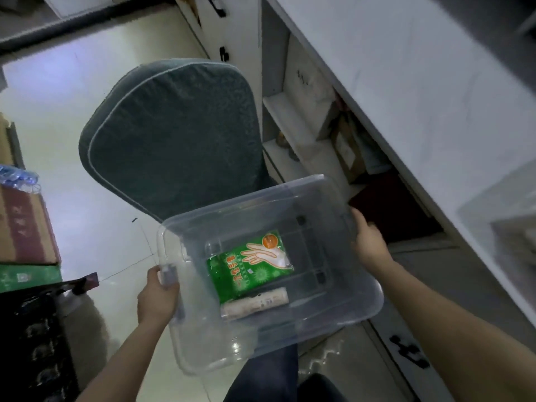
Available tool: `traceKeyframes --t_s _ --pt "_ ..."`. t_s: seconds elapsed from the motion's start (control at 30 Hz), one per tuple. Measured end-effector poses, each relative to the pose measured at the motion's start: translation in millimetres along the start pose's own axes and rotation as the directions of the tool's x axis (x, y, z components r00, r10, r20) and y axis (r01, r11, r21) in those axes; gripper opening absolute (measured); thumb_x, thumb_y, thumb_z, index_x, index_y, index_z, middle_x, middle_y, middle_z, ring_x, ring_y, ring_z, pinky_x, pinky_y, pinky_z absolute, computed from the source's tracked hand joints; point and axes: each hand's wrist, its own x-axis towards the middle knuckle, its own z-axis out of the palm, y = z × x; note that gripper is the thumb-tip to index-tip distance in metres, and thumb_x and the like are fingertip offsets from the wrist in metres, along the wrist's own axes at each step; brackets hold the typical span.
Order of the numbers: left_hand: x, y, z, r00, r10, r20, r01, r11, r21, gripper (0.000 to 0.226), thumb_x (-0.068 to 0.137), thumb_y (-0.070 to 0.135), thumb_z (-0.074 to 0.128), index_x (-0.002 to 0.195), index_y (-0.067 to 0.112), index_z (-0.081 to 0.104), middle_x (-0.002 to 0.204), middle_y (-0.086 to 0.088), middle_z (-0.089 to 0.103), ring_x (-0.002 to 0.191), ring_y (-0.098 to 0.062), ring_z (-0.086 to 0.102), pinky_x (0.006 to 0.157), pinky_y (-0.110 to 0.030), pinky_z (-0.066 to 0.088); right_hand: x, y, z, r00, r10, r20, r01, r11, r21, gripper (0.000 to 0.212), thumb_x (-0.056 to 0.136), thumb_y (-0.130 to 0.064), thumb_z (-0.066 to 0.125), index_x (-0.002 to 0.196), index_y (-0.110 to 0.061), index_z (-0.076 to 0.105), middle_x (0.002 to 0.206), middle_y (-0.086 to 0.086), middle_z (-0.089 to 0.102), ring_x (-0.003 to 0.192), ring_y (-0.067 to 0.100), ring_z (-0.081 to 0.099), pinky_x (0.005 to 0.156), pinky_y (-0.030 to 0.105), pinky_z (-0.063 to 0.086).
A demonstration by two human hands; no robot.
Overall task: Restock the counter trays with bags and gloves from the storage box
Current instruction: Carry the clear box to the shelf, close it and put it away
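Observation:
A clear plastic storage box [333, 216] is held in the air over the floor, in front of a chair. My left hand [158, 297] grips its left end by the handle. My right hand [369, 242] holds the right end. Inside the box lies a green packet of gloves [246, 268] with a hand printed on it. A pale roll of bags [255, 306] lies just below the packet. The rest of the box bottom is bare.
A grey-green cushioned chair [174, 134] stands just beyond the box. A white counter [420, 91] runs along the right, with open shelves [293, 126] under it holding cartons. Cardboard boxes [23, 227] and a dark bag [34, 338] sit at the left.

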Motion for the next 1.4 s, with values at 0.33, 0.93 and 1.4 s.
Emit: traceKeyframes --t_s 0.33,0.93,1.4 --pt "-58.9 25.2 -7.5 0.893 0.439 0.097 -0.449 0.881 0.151 0.046 0.089 0.031 0.058 0.131 0.022 0.040 0.085 -0.014 0.062 0.072 -0.032 0.055 0.063 -0.037 0.043 -187.6 138.2 21.4 0.951 0.212 -0.224 -0.131 0.935 0.329 0.065 0.090 -0.016 0.044 0.143 -0.044 0.021 0.109 0.010 0.047 0.080 0.027 0.054 0.072 0.039 0.049" --pt "-454.4 27.5 179.1 -0.060 0.665 0.745 -0.979 0.107 -0.175 0.045 0.084 0.025 0.066 0.126 0.017 0.054 0.098 -0.003 0.067 0.081 -0.019 0.062 0.065 -0.032 0.049 -718.2 421.8 136.6 0.292 0.889 -0.354 -0.559 0.459 0.690 0.067 0.082 -0.017 0.062 0.142 -0.028 0.033 0.121 0.018 0.061 0.103 0.038 0.060 0.080 0.041 0.049" --pt "-788.9 -9.2 337.5 -0.369 0.468 0.803 -0.892 0.065 -0.447 0.059 0.076 0.019 0.072 0.132 0.015 0.055 0.090 -0.002 0.070 0.073 -0.009 0.062 0.071 -0.023 0.052 -939.9 611.9 94.2 -0.202 0.961 -0.188 -0.682 0.000 0.731 0.056 0.094 -0.057 0.024 0.133 -0.021 0.042 0.098 0.019 0.060 0.076 0.034 0.055 0.066 0.041 0.049"
